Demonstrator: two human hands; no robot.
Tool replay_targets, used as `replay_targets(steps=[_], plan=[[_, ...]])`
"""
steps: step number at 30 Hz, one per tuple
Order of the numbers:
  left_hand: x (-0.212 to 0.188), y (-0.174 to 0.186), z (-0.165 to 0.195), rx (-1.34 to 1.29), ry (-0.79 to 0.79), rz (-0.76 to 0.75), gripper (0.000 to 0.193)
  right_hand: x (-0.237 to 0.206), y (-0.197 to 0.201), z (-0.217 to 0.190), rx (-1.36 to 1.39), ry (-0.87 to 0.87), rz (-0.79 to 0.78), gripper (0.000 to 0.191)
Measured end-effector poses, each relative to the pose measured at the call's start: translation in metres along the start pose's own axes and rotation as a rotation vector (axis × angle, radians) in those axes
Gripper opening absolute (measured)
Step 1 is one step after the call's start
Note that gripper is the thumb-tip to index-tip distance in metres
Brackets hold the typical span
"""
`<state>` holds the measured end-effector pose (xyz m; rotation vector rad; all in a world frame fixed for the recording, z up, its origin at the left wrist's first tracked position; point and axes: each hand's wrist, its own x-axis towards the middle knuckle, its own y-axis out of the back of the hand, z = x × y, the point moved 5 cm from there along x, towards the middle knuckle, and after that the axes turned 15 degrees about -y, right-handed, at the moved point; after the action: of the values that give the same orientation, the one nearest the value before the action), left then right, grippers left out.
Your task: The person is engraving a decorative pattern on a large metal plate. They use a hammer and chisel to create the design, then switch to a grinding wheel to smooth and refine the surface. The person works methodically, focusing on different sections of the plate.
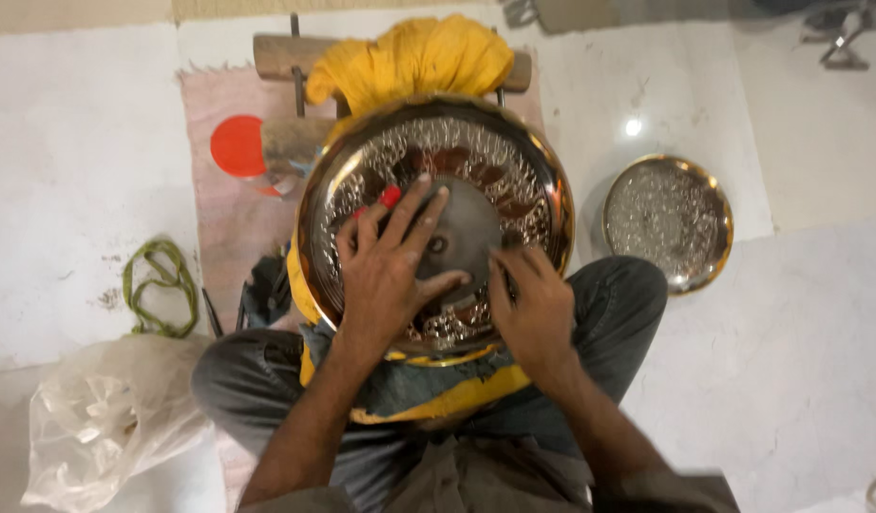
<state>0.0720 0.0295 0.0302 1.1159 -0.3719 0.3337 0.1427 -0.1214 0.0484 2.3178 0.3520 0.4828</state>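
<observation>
A large round brass plate point(514, 161) with an embossed shiny pattern and a plain centre disc rests tilted on my lap over yellow cloth point(414, 57). My left hand point(390, 271) lies spread on the plate's left-centre, and a small red-tipped tool point(389, 197) shows under its fingers. My right hand point(533, 309) rests on the plate's lower right part, fingers bent and touching the metal beside the centre disc. Whether either hand grips the tool is unclear.
A second, smaller embossed plate point(668, 220) lies on the white floor at right. A red lid point(238, 145) and a wooden stand point(286, 57) sit on a pink mat. A green cord point(158, 285) and a plastic bag point(105, 418) lie at left.
</observation>
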Motion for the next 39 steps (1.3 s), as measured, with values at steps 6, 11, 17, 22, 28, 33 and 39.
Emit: replay_targets(steps=[6, 11, 17, 22, 28, 33, 39], plan=[[-0.001, -0.002, -0.001, -0.017, 0.0, -0.023, 0.104, -0.003, -0.003, 0.005, 0.03, -0.007, -0.013, 0.019], [-0.002, 0.0, 0.0, 0.002, -0.004, 0.013, 0.104, -0.006, -0.003, 0.006, 0.051, 0.026, -0.001, 0.018], [0.001, -0.001, 0.0, -0.017, 0.001, -0.019, 0.104, -0.005, -0.003, 0.006, 0.05, -0.018, -0.008, 0.018], [-0.001, 0.003, 0.002, -0.009, -0.028, -0.008, 0.103, -0.005, -0.004, 0.005, 0.028, -0.009, -0.023, 0.017], [0.002, 0.002, 0.0, -0.017, 0.005, -0.022, 0.102, -0.003, -0.004, 0.008, 0.043, -0.023, -0.032, 0.017], [0.0, 0.003, 0.001, -0.024, 0.001, -0.012, 0.103, 0.0, -0.002, 0.002, 0.019, 0.014, -0.004, 0.017], [0.001, 0.0, 0.001, -0.028, -0.002, 0.008, 0.104, -0.003, 0.0, -0.002, 0.042, -0.042, -0.05, 0.02]])
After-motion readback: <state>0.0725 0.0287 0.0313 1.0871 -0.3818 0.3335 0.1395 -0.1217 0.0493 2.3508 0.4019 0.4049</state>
